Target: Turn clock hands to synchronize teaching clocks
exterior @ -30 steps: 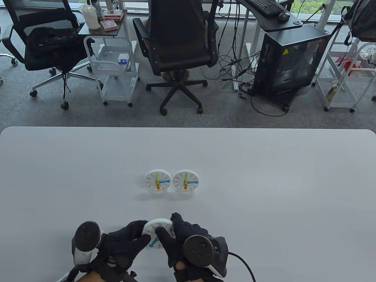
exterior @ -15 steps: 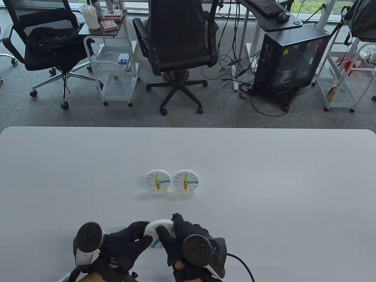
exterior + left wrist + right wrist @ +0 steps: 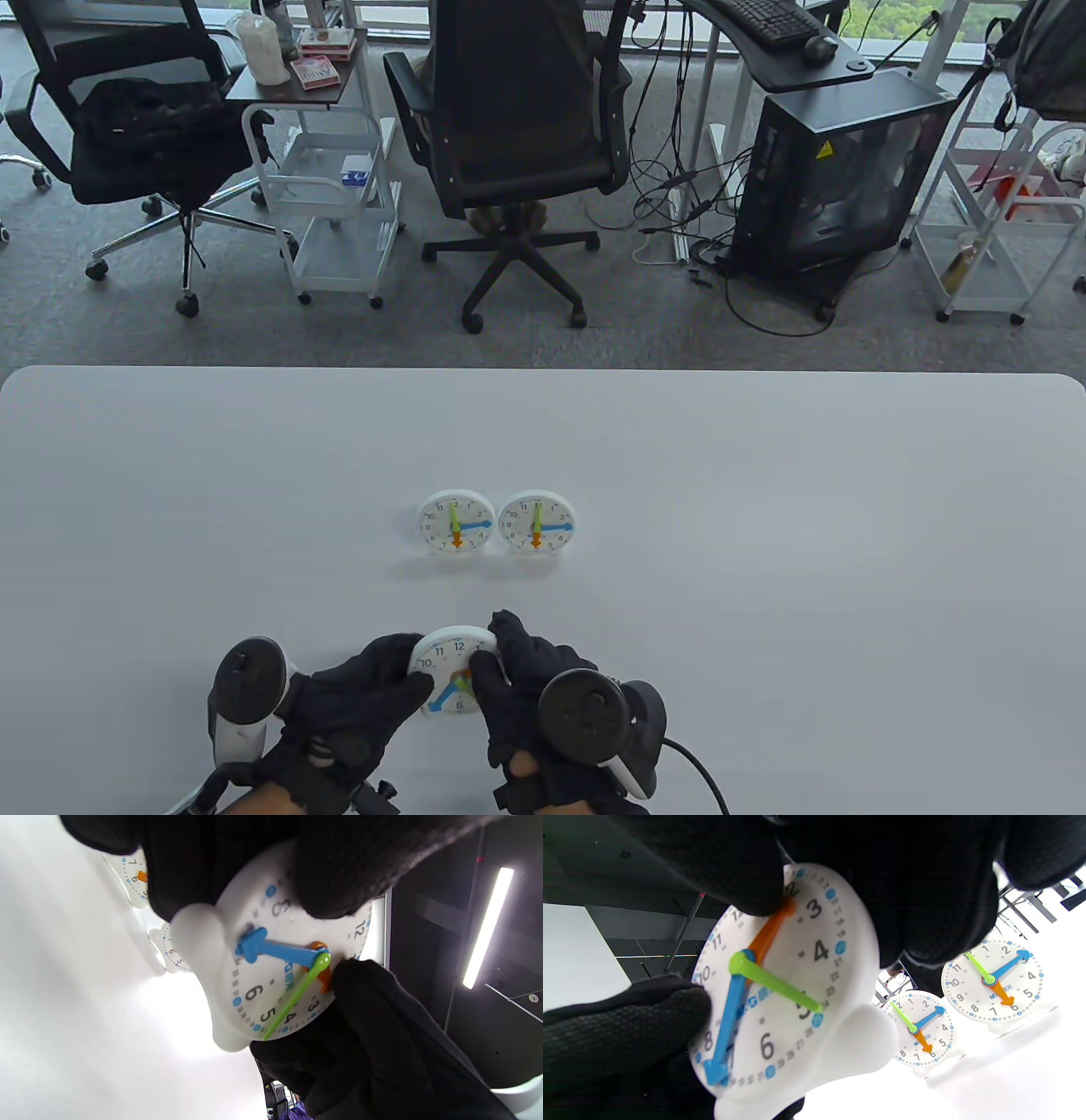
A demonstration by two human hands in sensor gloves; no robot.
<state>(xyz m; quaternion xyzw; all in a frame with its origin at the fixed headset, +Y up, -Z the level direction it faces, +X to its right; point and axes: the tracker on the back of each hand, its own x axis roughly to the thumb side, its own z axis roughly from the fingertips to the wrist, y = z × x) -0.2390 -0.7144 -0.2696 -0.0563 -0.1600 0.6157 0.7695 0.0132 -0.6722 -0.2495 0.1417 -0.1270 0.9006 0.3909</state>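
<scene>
A: So, where is the clock (image 3: pixel 452 679) you are setting?

B: Near the tabletop's (image 3: pixel 764 475) front edge, about midway along it, tipped up between my hands. My left hand (image 3: pixel 361 692) holds its left rim, fingers curled closed around the case. My right hand (image 3: pixel 530 679) wraps the right rim, and one fingertip (image 3: pixel 746 887) presses on the tip of the orange hand (image 3: pixel 768 933), up near the two.

A: And the pair to copy?

B: The two finished clocks (image 3: pixel 456 522) (image 3: pixel 536 521) stand side by side, just about touching, toward the middle of the tabletop. Both read alike: green up to twelve, blue out to three, orange down to six.

A: How do you do this turn well?

B: I think the orange hand has a long way to go, from two round to six. I'd keep the left grip firm so the case cannot spin, and push with the pad flat near the tip, sweeping slowly. The blue hand (image 3: pixel 725 1022) sits near seven and the thin green hand (image 3: pixel 776 984) near five, so each needs its own turn afterward. I'd guess a careless push drags a neighbour along, since all three share one hub.

A: What does it feel like?

B: Smooth, hard white plastic, I'd judge: a round face with two rounded feet at its base. The blue and orange hands are flat arrows; the green one is a slim, likely bendy needle.
</scene>
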